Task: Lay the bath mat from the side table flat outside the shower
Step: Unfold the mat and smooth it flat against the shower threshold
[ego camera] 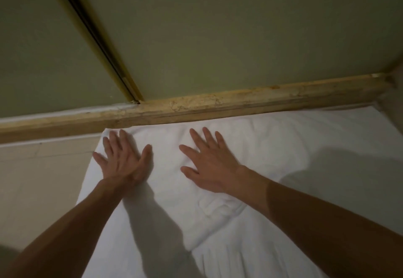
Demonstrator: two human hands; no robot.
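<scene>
The white bath mat (283,147) lies spread on the floor, its far edge against the marble shower threshold (218,105). My left hand (124,160) rests palm down, fingers spread, on the mat's far left corner. My right hand (209,164) presses flat with fingers apart near the middle of the mat. A raised fold or wrinkle (216,210) shows just below my right wrist. Neither hand grips anything.
Behind the threshold stands the frosted shower glass (239,38) with a brass door track (98,38) running diagonally. Beige floor tile (43,179) lies left of the mat. A wall corner (392,94) closes the right side.
</scene>
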